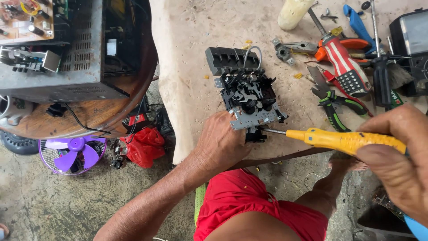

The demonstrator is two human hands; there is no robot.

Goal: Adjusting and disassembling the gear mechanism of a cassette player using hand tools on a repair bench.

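Dusty tabletop (200,27): left hand (220,145) clenched on cassette mechanism (249,96); right hand (399,156) grasping yellow screwdriver (343,140), tip at 6 o'clock; keep square, steady.

Bare arms, bare hands, red shorts (263,207)

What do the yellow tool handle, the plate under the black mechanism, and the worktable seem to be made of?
Yellow tool in the right hand: handle looks like glossy moulded plastic; its thin shaft shines grey, likely steel.
Plate steadied by the left hand: flat, dull silver with punched holes, probably stamped sheet metal.
Worktable: pale, matt, rough-edged; probably bare wood, though dust hides the grain.
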